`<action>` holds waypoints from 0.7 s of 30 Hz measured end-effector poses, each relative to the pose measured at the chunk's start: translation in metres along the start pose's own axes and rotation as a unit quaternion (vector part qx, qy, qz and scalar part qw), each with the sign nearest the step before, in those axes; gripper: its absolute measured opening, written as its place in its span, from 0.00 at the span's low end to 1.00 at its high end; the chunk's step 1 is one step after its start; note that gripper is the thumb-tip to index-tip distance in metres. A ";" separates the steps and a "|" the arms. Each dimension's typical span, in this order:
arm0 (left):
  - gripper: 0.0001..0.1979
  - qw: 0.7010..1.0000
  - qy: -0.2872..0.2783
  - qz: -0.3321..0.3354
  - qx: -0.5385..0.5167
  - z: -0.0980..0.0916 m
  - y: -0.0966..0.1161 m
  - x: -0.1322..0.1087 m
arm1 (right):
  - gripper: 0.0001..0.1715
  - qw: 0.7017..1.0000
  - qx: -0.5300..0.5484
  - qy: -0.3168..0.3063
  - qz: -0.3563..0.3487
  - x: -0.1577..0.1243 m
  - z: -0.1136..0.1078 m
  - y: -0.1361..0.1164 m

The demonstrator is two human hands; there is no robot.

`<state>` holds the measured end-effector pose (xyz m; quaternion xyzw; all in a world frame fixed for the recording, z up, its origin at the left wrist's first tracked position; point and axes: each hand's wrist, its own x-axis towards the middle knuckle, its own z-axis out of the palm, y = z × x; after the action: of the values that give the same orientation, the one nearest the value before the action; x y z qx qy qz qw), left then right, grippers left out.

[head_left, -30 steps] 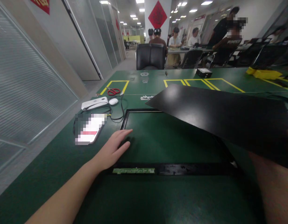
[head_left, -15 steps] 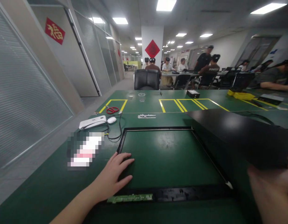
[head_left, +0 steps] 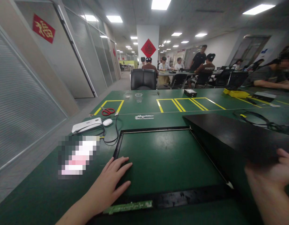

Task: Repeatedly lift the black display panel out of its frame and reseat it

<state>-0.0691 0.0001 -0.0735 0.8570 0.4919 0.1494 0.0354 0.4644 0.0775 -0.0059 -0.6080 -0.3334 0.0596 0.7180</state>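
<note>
A thin black rectangular frame (head_left: pixel 156 129), like a monitor bezel, lies on the green table. My left hand (head_left: pixel 112 178) rests across its left side, fingers spread and stretched inward. Below that hand, a narrow green circuit board (head_left: pixel 132 206) sits on the frame's wide near strip. At the right, my right hand (head_left: pixel 273 172) grips the edge of a large black flat panel (head_left: pixel 231 132), thumb on top and the other fingers underneath, hidden. The panel is tilted, its right side raised and its far left corner low by the frame's far right corner.
Left of the frame are a white power strip (head_left: pixel 87 125), a white mouse (head_left: pixel 107 122), black cables and a blurred sheet. Red scissors (head_left: pixel 108 111), small white strips (head_left: pixel 144 117), a clear cup (head_left: pixel 138 97) and a yellow tray (head_left: pixel 236 93) lie farther back. People sit beyond.
The panel's raised right side has dropped a little and moved left with my right hand, showing cables behind it. My left hand stays on the frame; the whole view has shifted slightly.
</note>
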 end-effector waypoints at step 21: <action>0.27 0.998 -0.059 -0.024 -0.012 -0.017 0.012 0.005 | 0.17 0.988 0.011 -0.022 0.150 -0.001 0.019 0.055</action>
<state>-0.0623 -0.0036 -0.0536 0.8516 0.5080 0.1031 0.0781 0.4707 0.1069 -0.0557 -0.6417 -0.2532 0.1839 0.7002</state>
